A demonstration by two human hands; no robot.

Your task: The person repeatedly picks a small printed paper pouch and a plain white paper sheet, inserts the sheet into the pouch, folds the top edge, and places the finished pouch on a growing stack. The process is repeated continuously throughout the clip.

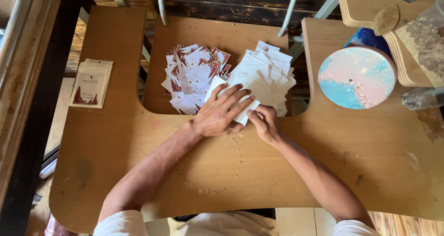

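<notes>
- A small white paper piece [243,110] lies on the wooden table [185,171], at the near edge of the cut-out, between the two hands.
- The left hand [221,113] lies flat on top of it, fingers spread and stretched out, palm pressing down and covering most of it.
- The right hand [264,122] is curled, its fingertips pinching the paper's right-hand edge just beside the left fingertips.
- Behind the hands sits a loose heap of plain white papers [266,76], fanned out and overlapping, on the lower shelf [203,30] inside the cut-out.
- To the left of that heap, touching it, is a heap of white cards with red tree pictures [192,74], lying in a jumble.
- Small light crumbs or drops [208,190] are scattered over the table in front of the forearms.
- Well apart, on the far left of the table, a neat stack of clear packets [91,83] shows a card with red trees at the bottom.
- On the right, a round disc [357,77] painted pink, white and blue stands at the table's far edge.
- Past it, curved wooden boards [370,9] are stacked, and a clear bottle [423,98] lies on its side.
</notes>
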